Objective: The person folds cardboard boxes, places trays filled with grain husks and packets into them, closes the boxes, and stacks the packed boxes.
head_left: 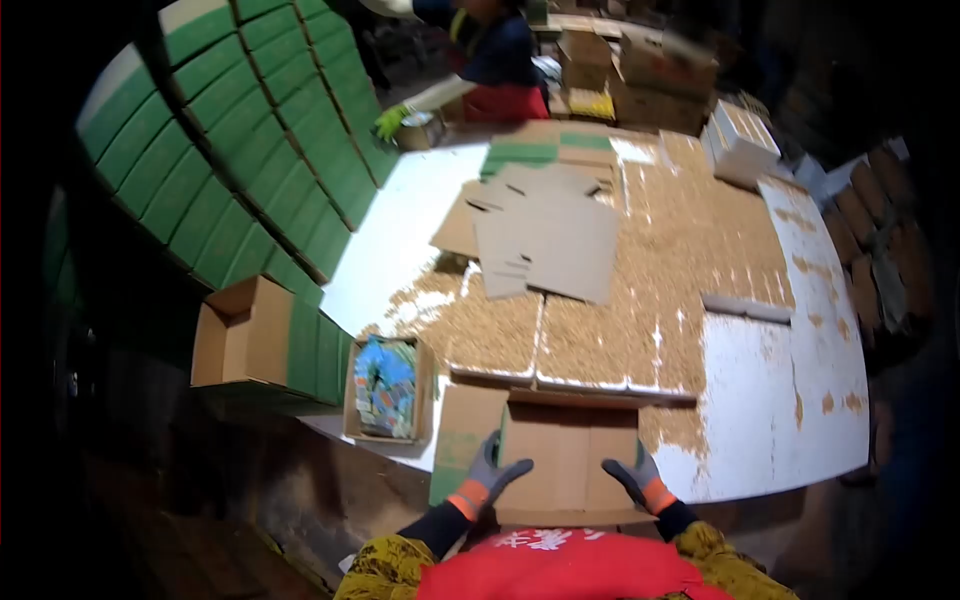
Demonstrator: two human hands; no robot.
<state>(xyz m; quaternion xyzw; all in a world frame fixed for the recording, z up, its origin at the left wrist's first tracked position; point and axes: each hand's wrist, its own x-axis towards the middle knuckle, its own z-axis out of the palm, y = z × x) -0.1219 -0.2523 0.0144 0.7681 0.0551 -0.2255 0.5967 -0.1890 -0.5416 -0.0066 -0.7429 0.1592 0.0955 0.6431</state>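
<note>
An open cardboard box point(570, 455) sits at the near edge of the table, right in front of my body, and its brown inside faces me. My left hand point(490, 474), in a grey glove with an orange cuff, grips the box's left wall with the thumb over the inner side. On the opposite wall, my right hand point(634, 476) holds on in the same way, its outer fingers hidden behind the cardboard. Left of the box lies a flat piece of green and brown cardboard point(468, 425). Beyond it are trays filled with tan, grainy material point(590, 340).
A small box with blue printed packets point(388, 390) stands at the left, beside another open box point(245, 335). Stacked green boxes point(240, 130) rise behind. Flat grey cardboard sheets point(550, 235) lie mid-table. White trays point(742, 140) are stacked far right. A co-worker point(500, 60) stands across the table.
</note>
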